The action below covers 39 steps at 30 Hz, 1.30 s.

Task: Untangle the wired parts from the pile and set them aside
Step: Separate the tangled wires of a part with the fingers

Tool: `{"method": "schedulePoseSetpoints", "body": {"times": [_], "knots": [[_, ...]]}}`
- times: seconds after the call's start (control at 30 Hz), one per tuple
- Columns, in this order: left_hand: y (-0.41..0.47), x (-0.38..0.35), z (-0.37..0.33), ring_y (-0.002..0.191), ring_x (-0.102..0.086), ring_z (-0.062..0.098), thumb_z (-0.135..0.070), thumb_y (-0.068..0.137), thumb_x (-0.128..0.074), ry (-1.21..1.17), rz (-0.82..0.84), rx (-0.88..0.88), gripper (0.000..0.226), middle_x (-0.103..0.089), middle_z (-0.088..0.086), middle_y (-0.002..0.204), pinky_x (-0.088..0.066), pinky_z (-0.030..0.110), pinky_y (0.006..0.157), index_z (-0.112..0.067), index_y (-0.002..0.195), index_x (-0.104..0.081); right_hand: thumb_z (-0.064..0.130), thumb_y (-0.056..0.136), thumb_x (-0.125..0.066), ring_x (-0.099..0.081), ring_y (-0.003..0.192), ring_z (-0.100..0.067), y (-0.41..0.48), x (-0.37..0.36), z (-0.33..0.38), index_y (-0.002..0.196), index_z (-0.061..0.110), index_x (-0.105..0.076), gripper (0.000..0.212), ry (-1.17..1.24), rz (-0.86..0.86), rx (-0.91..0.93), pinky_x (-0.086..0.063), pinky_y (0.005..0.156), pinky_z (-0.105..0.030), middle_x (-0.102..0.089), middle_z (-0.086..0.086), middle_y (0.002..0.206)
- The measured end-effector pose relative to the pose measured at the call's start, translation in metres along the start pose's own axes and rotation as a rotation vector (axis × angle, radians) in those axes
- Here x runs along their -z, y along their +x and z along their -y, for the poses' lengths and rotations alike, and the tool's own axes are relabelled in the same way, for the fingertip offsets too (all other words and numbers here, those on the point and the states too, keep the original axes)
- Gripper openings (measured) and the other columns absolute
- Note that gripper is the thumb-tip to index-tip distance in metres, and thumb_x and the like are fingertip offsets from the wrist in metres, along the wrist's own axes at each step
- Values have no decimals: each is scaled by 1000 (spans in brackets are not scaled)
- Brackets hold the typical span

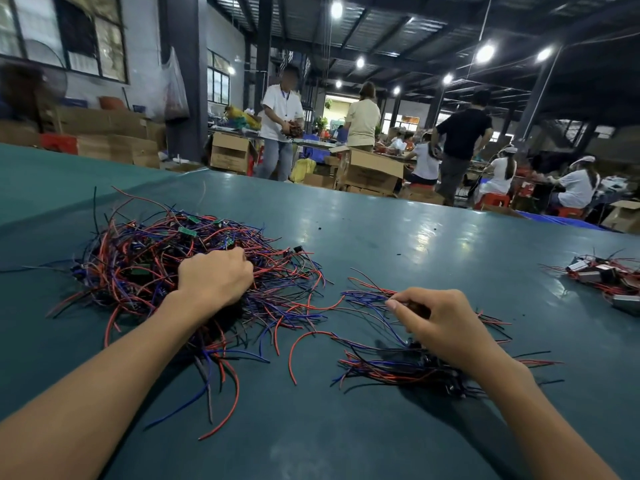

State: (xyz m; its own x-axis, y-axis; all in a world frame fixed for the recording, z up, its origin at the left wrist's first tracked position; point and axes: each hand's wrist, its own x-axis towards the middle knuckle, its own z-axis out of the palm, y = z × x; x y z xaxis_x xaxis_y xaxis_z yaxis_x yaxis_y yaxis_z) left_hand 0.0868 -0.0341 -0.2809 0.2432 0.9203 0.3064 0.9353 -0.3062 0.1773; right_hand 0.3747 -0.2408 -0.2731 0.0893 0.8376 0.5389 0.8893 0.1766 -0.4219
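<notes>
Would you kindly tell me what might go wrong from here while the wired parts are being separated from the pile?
The right hand pinches a wired part whose leads reach toward the pile gripped by the left hand; a pull may drag others along or strain thin wires. The sorted bundle lies near stray pile leads and could snag.

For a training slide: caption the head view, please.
Left hand grips the wire pile; right hand pinches a part above the set-aside bundle.

A wide teal table [381, 237] carries a big tangled pile [138, 265] of red, blue and black wired parts at left, a smaller bundle [391, 368] near the front, and a third cluster [602, 275] far right.
</notes>
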Motion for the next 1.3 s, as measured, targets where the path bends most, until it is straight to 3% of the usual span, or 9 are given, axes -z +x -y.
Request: {"method": "schedulePoseSetpoints", "body": {"times": [0.17, 0.3, 0.4, 0.57, 0.73, 0.93, 1.1, 1.2, 1.3], "knots": [[-4, 9, -4, 103, -61, 29, -46, 91, -51, 81, 132, -42, 28, -61, 0, 118, -42, 37, 76, -33, 116, -51, 25, 94, -71, -58, 53, -8, 0, 1, 2, 90, 20, -79, 10, -6, 13, -2, -54, 56, -37, -61, 23, 57], [-14, 5, -4, 113, -55, 29, -51, 98, -52, 207, -50, -99, 32, -50, 5, 123, -45, 45, 90, -28, 120, -55, 25, 94, -71, -61, 55, -11, 0, 1, 5, 91, 19, -79, 10, -4, 9, 25, -54, 56, -39, -62, 18, 58], [-19, 7, -4, 116, -43, 27, -62, 94, -52, 229, -144, -159, 36, -48, -1, 122, -36, 47, 93, -33, 113, -60, 25, 94, -71, -60, 53, -14, 0, 2, 6, 91, 20, -79, 10, -2, 6, 28, -53, 54, -41, -63, 14, 57], [-33, 17, -10, 103, -48, 23, -54, 97, -52, 75, -401, -285, 29, -62, -7, 106, -22, 41, 80, -28, 105, -64, 24, 93, -71, -61, 55, -12, -1, 1, 7, 90, 20, -79, 10, 8, -3, 13, -53, 57, -38, -63, 16, 58], [-43, 30, -20, 81, -65, 29, -37, 99, -59, -325, -663, -524, 31, -70, 5, 89, -40, 48, 81, -8, 105, -66, 23, 93, -71, -59, 56, -6, 0, 1, 9, 92, 18, -79, 9, 7, -3, 21, -51, 57, -31, -62, 22, 58], [-58, 35, -36, 93, -65, 24, -32, 99, -64, -456, -819, -792, 29, -71, 4, 100, -45, 46, 86, -4, 104, -69, 17, 91, -74, -61, 56, -4, -2, -3, 24, 94, 14, -80, 8, 154, -25, 1, -47, 58, -21, -68, 11, 63], [-75, 33, -52, 89, -63, 24, -32, 103, -55, -680, -602, -964, 30, -66, 7, 99, -52, 41, 81, -5, 113, -60, 34, 87, -67, -59, 57, -13, -3, -10, 53, 109, 19, -79, 29, 576, 152, -84, -47, 52, -26, -69, -3, 70], [-83, 33, -59, 86, -62, 28, -34, 105, -49, -702, -427, -1015, 27, -62, 10, 100, -53, 42, 79, -12, 120, -51, 32, 93, -68, -59, 58, -19, -2, -18, 67, 101, 23, -80, 17, 715, 161, -62, -49, 48, -31, -68, -4, 72], [-84, 30, -64, 80, -55, 18, -26, 103, -51, -705, -351, -1033, 26, -58, 10, 96, -48, 29, 76, -6, 119, -54, 27, 90, -71, -56, 58, -23, -1, -28, 76, 105, 19, -80, 20, 1027, 120, -144, -47, 47, -30, -64, -8, 73]]}}
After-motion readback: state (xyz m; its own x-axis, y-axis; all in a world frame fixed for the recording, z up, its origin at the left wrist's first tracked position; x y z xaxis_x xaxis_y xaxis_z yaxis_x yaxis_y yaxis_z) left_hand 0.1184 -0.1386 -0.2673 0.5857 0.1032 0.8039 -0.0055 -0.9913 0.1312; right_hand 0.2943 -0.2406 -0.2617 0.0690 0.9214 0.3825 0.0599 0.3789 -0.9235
